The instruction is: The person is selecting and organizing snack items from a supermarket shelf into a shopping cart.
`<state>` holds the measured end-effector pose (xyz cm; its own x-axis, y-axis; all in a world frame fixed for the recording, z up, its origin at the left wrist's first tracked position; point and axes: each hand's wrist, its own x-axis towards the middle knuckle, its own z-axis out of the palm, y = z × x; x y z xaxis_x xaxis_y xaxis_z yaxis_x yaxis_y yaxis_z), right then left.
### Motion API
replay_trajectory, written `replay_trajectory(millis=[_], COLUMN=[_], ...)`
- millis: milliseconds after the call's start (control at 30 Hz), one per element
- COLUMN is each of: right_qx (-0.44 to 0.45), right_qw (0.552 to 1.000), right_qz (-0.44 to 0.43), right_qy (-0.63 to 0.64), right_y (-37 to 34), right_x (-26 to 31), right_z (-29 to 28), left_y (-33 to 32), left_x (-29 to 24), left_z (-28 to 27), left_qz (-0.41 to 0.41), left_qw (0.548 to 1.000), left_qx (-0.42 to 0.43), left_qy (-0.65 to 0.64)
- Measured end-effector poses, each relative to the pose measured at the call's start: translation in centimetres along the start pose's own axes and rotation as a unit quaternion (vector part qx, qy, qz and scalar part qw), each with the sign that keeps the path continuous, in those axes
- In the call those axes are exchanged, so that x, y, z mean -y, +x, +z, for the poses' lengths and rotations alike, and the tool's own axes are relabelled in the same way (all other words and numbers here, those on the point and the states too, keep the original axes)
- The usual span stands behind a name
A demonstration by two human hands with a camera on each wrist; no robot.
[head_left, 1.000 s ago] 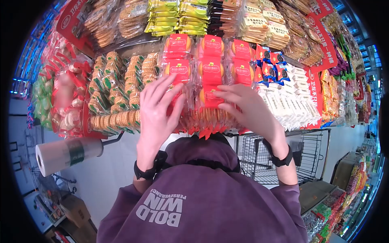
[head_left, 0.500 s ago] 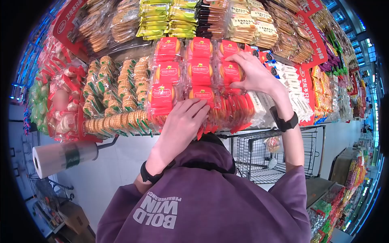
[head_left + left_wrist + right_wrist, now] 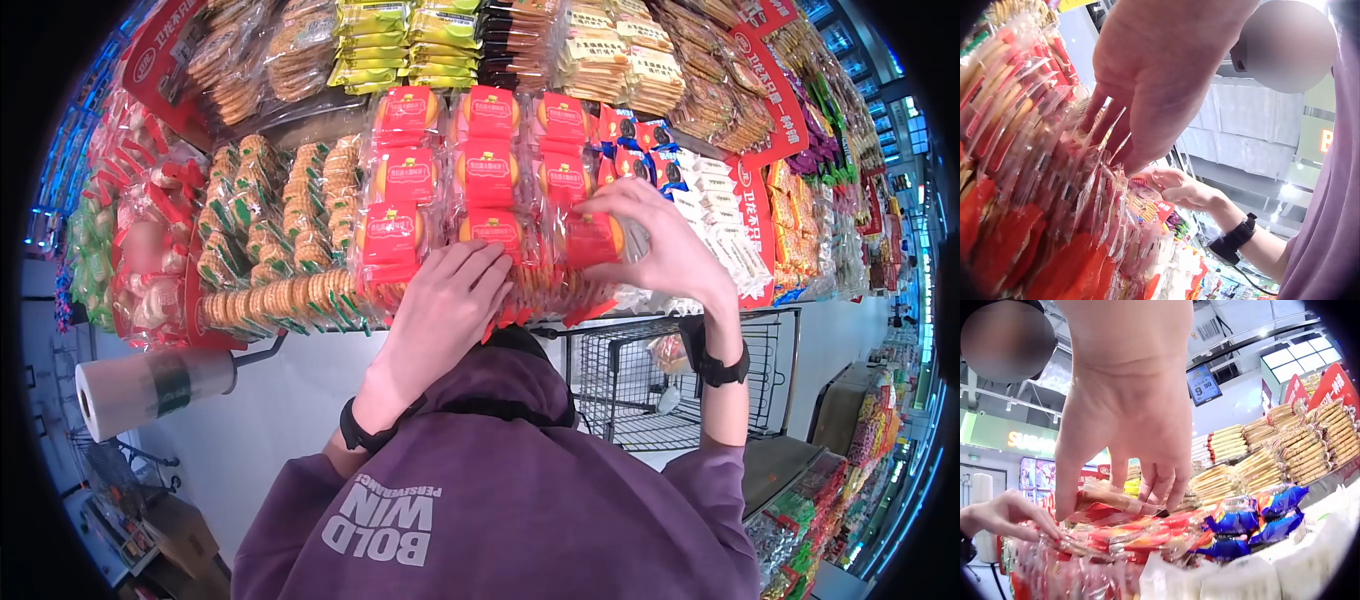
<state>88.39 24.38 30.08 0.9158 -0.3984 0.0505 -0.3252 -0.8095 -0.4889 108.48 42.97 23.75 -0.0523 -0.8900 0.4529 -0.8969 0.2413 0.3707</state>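
Note:
My right hand [image 3: 668, 240] grips a clear packet with a red label [image 3: 592, 240], a round yellow biscuit showing inside, at the front of the right-hand column. In the right wrist view, thumb and fingers are on opposite edges of that packet [image 3: 1113, 505], just over the other red packs. My left hand [image 3: 455, 290] rests its fingers on the front middle red-labelled packet [image 3: 490, 228]. From the left wrist, the left hand [image 3: 1147, 94] reaches down over upright rows of wrapped biscuits [image 3: 1016, 119]. More red-labelled packets [image 3: 405, 175] lie in columns behind and to the left.
Green-trimmed biscuit packs [image 3: 260, 215] stand to the left, blue packets [image 3: 640, 165] and white packets [image 3: 715, 220] to the right. Yellow packs [image 3: 375, 45] fill the back. A wire cart [image 3: 640, 390] and a bag roll [image 3: 155, 390] flank the person below.
The left hand has moved right and toward the front, onto the middle column. The right hand reached to the right-hand column, then brought a red-labelled packet to its front.

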Motion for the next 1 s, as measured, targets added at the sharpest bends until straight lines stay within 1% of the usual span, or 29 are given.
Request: replay_trajectory(millis=[67, 100, 200, 300, 400, 433, 533, 567, 600, 667, 733, 767, 800, 933, 967, 1000], right_qx=[0.027, 0.011, -0.062, -0.065, -0.063, -0.036, -0.074, -0.044, -0.050, -0.059, -0.013, 0.011, 0.008, 0.011, 0.015, 0.017], right_qw=[0.999, 0.999, 0.995, 0.997, 0.995, 0.995, 0.993, 0.993, 0.990, 0.981, 0.983, 0.983, 0.984, 0.983, 0.982, 0.984], right_qz=[-0.012, -0.026, -0.032, 0.000, 0.001, 0.013, -0.041, -0.069, -0.096, -0.146, -0.126, -0.117, -0.117, -0.117, -0.116, -0.109], right_qy=[-0.013, -0.044, -0.066, -0.041, -0.079, -0.093, -0.079, -0.084, -0.093, -0.115, -0.131, -0.140, -0.135, -0.143, -0.149, -0.139], right_y=[-0.6, -0.8, -1.2, -2.0, -1.7, -1.1, 1.5, 3.0, 4.4, 7.0, 9.3, 10.2, 10.8, 11.8, 11.7, 11.6], right_x=[-0.3, -0.6, -0.5, -0.4, 0.4, 1.1, 1.7, 1.5, 1.2, 0.4, -0.1, -0.4, -0.8, -0.9, -0.6, -0.4], right_z=[1.4, 2.4, 3.4, 4.2, 3.1, 2.4, 2.4, 2.3, 2.6, 3.3, 3.8, 3.9, 4.3, 4.6, 4.4, 4.3], left_y=[0.1, 0.1, 0.2, 0.0, 0.1, 0.0, -0.6, -0.9, -1.2, -1.8, -2.5, -2.6, -2.7, -3.5, -3.4, -3.4], left_x=[-0.1, -0.1, -0.1, -0.1, -0.4, -0.5, -0.3, -0.1, 0.0, 0.7, 1.9, 2.5, 3.1, 4.7, 4.7, 4.7], left_z=[0.1, 0.1, -0.1, 0.3, 0.2, 0.2, -0.2, -0.5, -0.7, -1.6, -2.7, -3.2, -3.7, -4.2, -4.4, -4.4], left_qz=[-0.003, -0.003, 0.002, 0.001, 0.009, 0.010, 0.004, -0.003, -0.010, -0.044, -0.083, -0.110, -0.138, -0.227, -0.246, -0.245], left_qw=[1.000, 1.000, 1.000, 1.000, 1.000, 1.000, 0.999, 0.998, 0.996, 0.991, 0.982, 0.978, 0.973, 0.966, 0.966, 0.967], left_qx=[0.002, 0.003, 0.011, 0.003, -0.009, -0.018, -0.052, -0.069, -0.086, -0.120, -0.153, -0.155, -0.158, -0.102, -0.060, -0.057], left_qy=[0.002, 0.003, 0.005, 0.006, 0.013, 0.007, 0.001, 0.003, 0.004, 0.043, 0.076, 0.084, 0.092, 0.067, 0.041, 0.036])
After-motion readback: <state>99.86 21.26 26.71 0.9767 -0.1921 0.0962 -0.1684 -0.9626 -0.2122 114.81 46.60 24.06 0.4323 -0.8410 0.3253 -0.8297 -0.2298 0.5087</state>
